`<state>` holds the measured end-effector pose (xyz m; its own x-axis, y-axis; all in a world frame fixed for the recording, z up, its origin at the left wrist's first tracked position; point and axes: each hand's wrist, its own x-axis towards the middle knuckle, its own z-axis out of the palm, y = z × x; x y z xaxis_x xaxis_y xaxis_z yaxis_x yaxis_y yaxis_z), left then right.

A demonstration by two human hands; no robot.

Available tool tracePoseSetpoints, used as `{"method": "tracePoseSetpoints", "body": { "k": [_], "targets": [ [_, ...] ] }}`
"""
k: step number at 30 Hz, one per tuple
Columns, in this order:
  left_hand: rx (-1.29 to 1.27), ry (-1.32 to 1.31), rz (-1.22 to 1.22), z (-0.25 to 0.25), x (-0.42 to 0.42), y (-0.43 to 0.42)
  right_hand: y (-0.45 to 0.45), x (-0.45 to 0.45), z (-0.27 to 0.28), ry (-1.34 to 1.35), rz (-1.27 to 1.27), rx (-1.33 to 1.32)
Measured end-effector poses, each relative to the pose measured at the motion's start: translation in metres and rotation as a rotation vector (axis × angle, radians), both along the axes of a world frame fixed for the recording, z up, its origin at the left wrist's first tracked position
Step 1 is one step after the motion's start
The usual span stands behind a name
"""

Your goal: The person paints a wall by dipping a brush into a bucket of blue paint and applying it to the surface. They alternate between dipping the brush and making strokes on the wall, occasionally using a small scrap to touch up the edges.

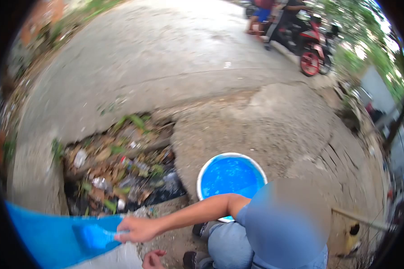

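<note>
Hand (138, 229) of a crouching person in a blue shirt (243, 215), arm stretched out left, fingers closed around the end of a bright blue handheld item (93, 236); exact type too blurred to tell. Item sits against a blue panel (40, 233), left of the fingers. Second hand (153, 260) at bottom edge, just below the first, fingers curled, apparently the same person's; can't tell if it grips anything. Wearer's own hands out of view, state can't be told. White-rimmed bucket (199, 181) with blue liquid (229, 179) stands behind the forearm, well right of both hands. Litter (101, 183) lies in a gap beyond the gripping hand.
</note>
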<state>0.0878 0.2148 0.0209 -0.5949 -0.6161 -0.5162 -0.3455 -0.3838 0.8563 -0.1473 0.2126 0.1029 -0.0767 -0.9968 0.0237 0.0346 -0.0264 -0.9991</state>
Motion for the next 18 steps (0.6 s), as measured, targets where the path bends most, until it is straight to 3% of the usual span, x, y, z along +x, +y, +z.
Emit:
{"method": "tracePoseSetpoints", "body": {
  "k": [2,5,6,9,13,14,16,18],
  "targets": [
    [-0.317,0.03,-0.106,0.028,-0.029,0.003,0.012,-0.007,0.001,0.017,-0.044,0.025],
    [-0.418,-0.029,-0.319,0.028,-0.037,-0.01,0.035,-0.025,0.017,-0.04,-0.031,0.12],
    [-0.587,-0.094,-0.323,0.021,-0.041,-0.008,0.042,-0.03,0.021,-0.107,-0.035,0.202],
    [-0.51,-0.043,-0.318,0.018,-0.053,-0.009,0.044,-0.027,-0.018,-0.202,-0.164,0.174],
    [-0.451,0.016,-0.343,0.018,-0.074,-0.009,0.07,-0.026,-0.025,0.227,-0.366,0.159],
    [-0.438,0.03,-0.355,0.018,-0.079,-0.008,0.07,-0.018,-0.044,0.216,-0.496,0.056],
    [-0.418,0.053,-0.39,0.015,-0.09,-0.006,0.078,-0.009,-0.07,0.303,-0.529,0.091],
    [-0.391,0.076,-0.426,0.012,-0.102,-0.003,0.093,-0.016,-0.058,0.412,-0.458,0.119]
  ]
}}
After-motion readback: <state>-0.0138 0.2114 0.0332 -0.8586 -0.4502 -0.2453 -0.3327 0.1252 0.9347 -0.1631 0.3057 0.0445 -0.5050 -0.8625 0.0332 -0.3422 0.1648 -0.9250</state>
